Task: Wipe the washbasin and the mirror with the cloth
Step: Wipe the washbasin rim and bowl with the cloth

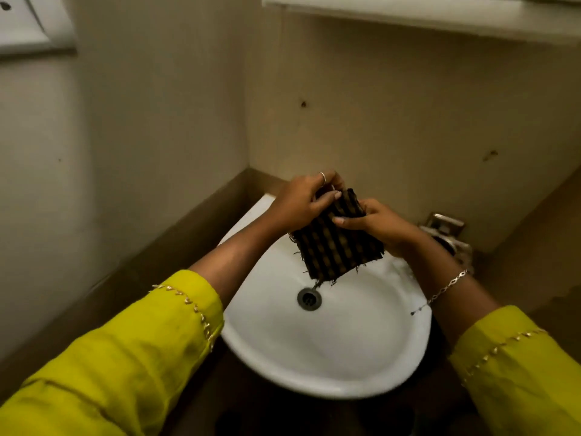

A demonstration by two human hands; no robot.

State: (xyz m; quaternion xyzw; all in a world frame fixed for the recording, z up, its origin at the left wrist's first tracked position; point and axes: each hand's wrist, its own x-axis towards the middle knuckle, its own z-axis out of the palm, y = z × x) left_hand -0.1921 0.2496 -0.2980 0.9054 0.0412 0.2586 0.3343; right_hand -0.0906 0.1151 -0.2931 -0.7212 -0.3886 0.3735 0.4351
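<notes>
A dark checked cloth (pixel 336 243) with frayed edges hangs folded above the white washbasin (pixel 339 347). My left hand (pixel 301 202) grips its upper left part, a ring on one finger. My right hand (pixel 377 226) pinches its upper right edge from the other side, a bracelet on the wrist. The cloth's lower corner dangles just over the round metal drain (pixel 309 298). The basin sits in a corner between two beige walls. Only the bottom edge of a white frame (pixel 408 11) shows at the top right; whether it is the mirror I cannot tell.
A metal tap (pixel 446 231) stands on the wall right of the basin, partly behind my right wrist. A white switch plate (pixel 31 26) is on the left wall at the top. A brown tiled ledge (pixel 176 243) runs along the left wall.
</notes>
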